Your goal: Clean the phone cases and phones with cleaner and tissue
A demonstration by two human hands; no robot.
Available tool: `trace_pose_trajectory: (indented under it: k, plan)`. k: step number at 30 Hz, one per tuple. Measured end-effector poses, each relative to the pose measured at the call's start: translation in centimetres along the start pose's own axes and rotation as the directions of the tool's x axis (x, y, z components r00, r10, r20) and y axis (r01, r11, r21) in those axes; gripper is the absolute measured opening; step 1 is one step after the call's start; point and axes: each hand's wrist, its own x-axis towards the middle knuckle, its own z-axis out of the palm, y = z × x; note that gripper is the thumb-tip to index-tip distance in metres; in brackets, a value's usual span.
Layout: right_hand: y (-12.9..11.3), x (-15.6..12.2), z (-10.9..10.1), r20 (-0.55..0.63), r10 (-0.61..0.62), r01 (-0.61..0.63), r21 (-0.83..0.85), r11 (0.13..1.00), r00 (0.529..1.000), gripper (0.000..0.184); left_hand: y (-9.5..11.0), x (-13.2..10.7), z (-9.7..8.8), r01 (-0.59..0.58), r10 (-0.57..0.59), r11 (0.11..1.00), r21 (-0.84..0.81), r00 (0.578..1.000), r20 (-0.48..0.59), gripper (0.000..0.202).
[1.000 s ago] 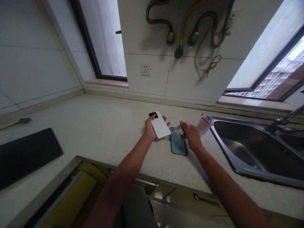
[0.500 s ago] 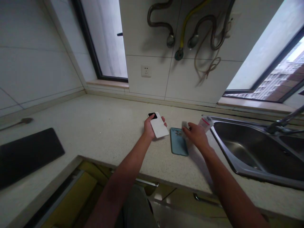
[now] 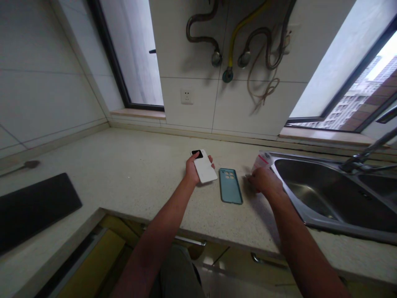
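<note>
My left hand (image 3: 191, 169) is closed around a white smartphone (image 3: 204, 167), its back with the black camera block turned up. Just right of the phone, a blue-green phone case (image 3: 230, 188) lies flat on the counter, its camera cutouts at the far end. My right hand (image 3: 262, 181) is low over the counter between the case and the sink, fingers drawn together. What they hold is too blurred to make out. A clear plastic bag with a red stripe (image 3: 263, 159) lies right behind that hand, partly covered by it.
A steel sink (image 3: 305, 211) with a faucet (image 3: 366, 157) is set into the counter at right. At left lie a black flat board (image 3: 40, 207) and a brush-like tool (image 3: 31, 164). Hoses (image 3: 231, 49) and a socket (image 3: 186, 97) are on the back wall.
My right hand has moved right and down, away from the phone case, with the pale piece that was in its fingers now mostly hidden. My left hand still holds the smartphone. The view has shifted slightly.
</note>
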Motion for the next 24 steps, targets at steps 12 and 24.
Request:
trace_pose_trajectory:
  k: [12, 24]
  plan:
    - [-3.3, -2.0, 0.4, -0.026, -0.218, 0.219, 0.022, 0.976, 0.976, 0.034, -0.4, 0.1, 0.1, 0.054, -0.048, 0.992, 0.118, 0.997, -0.052, 0.017]
    - [-3.9, -1.0, 2.9, 0.12, -0.215, 0.213, 0.027, 0.977, 0.969, 0.031, -0.7, 0.3, 0.2, 0.088, -0.048, 0.948, 0.307, 0.99, -0.134, 0.027]
